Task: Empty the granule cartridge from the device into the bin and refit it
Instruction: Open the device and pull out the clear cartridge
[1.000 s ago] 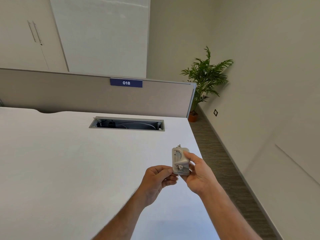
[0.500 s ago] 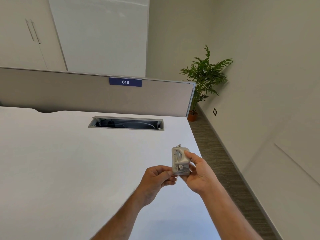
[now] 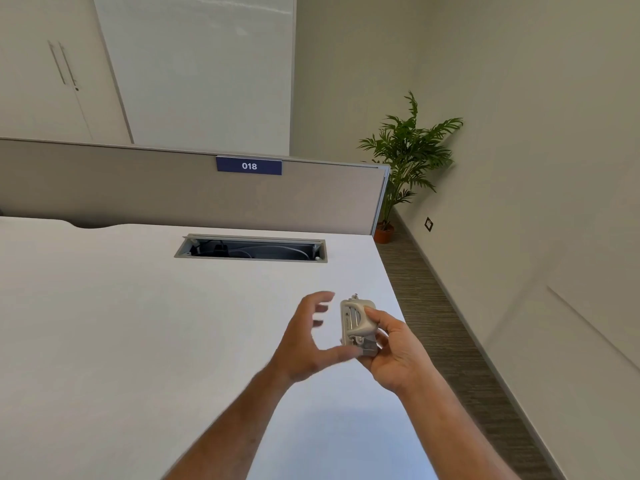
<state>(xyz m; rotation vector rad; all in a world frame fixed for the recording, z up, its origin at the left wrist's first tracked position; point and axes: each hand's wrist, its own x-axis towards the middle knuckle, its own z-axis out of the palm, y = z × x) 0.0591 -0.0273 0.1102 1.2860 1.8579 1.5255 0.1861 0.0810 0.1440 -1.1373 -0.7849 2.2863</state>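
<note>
A small grey device [image 3: 356, 323] with ribbed slots on its face is held upright above the white desk [image 3: 138, 341], near the desk's right edge. My right hand [image 3: 394, 348] grips it from the right and below, thumb on its front. My left hand [image 3: 308, 337] is just left of the device with fingers spread; its blurred thumb reaches toward the device's lower end, and I cannot tell whether it touches. No bin is in view, and no cartridge can be told apart from the device.
An open cable tray slot [image 3: 251, 247] with wires is set into the desk's far side. Behind it stands a grey partition with a blue "018" label [image 3: 248, 165]. A potted plant [image 3: 405, 161] stands in the corner on the striped floor [image 3: 450, 341] to the right.
My left hand was curled against the device's lower left side; it has opened, with the fingers spread and lifted away. The right hand still holds the device in about the same place.
</note>
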